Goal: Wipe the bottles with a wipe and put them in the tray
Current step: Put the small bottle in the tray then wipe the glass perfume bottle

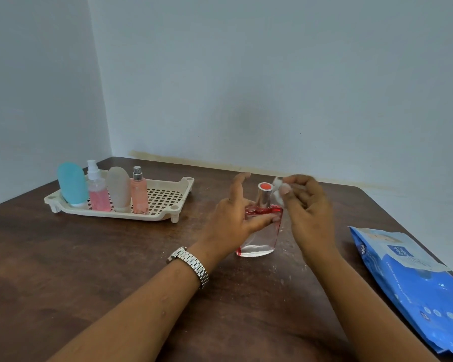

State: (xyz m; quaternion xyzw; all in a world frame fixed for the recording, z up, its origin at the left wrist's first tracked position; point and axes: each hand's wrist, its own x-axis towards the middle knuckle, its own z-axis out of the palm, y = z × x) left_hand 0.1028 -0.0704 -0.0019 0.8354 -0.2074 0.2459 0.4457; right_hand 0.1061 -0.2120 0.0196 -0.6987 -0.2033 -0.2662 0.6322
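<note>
Perfume bottle (262, 236), clear glass tinted red with a silver cap, is held near table centre, slightly tilted; whether its base touches the table (89, 257) cannot be told. Left hand (230, 223) is wrapped round the bottle's shoulder, thumb laid across the front, forefinger raised straight and free. Right hand (310, 212), at 2 o'clock of the bottle, is curled, with a crumpled white wipe (278, 190) pinched at its fingertips just beside the cap. Cream tray (165, 197) is noted at 10 o'clock, well apart. Four bottles are stood at its 9 o'clock end: teal tube (72, 184), clear spray (97, 197), grey tube (118, 189), pink spray (139, 194). Blue wipe pack (413, 278) is laid at 4 o'clock. Metal watch (191, 263) is worn on the left wrist.
</note>
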